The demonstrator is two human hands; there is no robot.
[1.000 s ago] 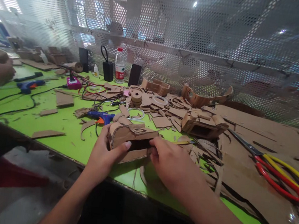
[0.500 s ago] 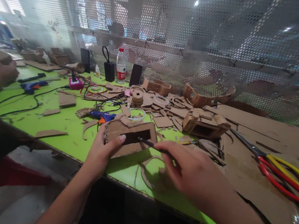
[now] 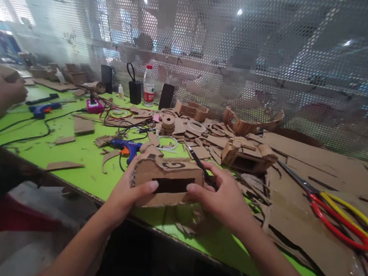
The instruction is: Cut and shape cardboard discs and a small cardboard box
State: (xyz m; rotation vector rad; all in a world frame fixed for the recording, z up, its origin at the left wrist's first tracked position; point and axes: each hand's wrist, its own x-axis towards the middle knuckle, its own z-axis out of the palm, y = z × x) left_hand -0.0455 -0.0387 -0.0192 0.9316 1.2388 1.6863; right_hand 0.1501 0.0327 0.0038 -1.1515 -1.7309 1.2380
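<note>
Flanking box (image 3: pixel 171 168): left hand (image 3: pixel 129 192), right hand (image 3: pixel 226 201)

I can read no words or numbers anywhere. The clear plastic water bottle with a red-and-white label (image 3: pixel 149 87) stands at about eleven o'clock from me, and its print is too small to make out. The brown cardboard box with a rectangular slot (image 3: pixel 152 174) in my grip, at twelve o'clock, bears a dark drawn spiral (image 3: pixel 173 165) on its top edge, not a letter.
</note>
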